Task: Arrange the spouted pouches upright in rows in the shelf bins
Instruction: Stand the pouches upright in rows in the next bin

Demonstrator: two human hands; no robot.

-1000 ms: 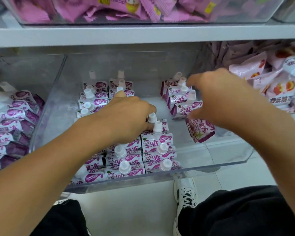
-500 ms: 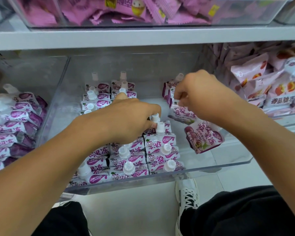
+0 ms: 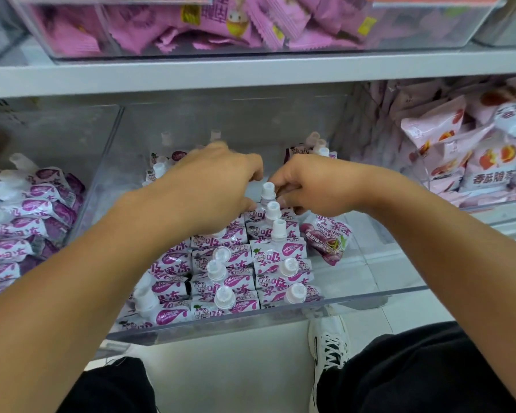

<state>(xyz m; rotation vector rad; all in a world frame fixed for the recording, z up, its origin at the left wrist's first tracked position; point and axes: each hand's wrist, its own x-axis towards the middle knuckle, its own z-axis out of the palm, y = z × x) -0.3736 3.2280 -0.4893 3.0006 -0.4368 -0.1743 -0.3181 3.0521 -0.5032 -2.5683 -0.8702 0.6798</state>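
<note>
Purple-and-white spouted pouches (image 3: pixel 276 260) with white caps stand upright in rows at the front of the clear shelf bin (image 3: pixel 361 301). My left hand (image 3: pixel 212 186) and my right hand (image 3: pixel 319 186) meet at the far end of the right-hand row. Both have their fingers closed around one upright pouch (image 3: pixel 267 190), whose cap shows between them. Another pouch (image 3: pixel 328 238) lies tilted on the bin floor, right of the rows. More pouches stand at the back right (image 3: pixel 318 146) and back left (image 3: pixel 160 169), partly hidden by my hands.
The bin to the left holds a loose heap of the same pouches (image 3: pixel 27 216). On the right, a bin holds pink snack bags (image 3: pixel 471 162). A shelf board (image 3: pixel 251 74) with pink packets above overhangs the bins. My shoe (image 3: pixel 329 344) shows on the floor below.
My right hand moved from the back right group of pouches leftward to the middle row, beside my left hand. The camera view shifted slightly downward.
</note>
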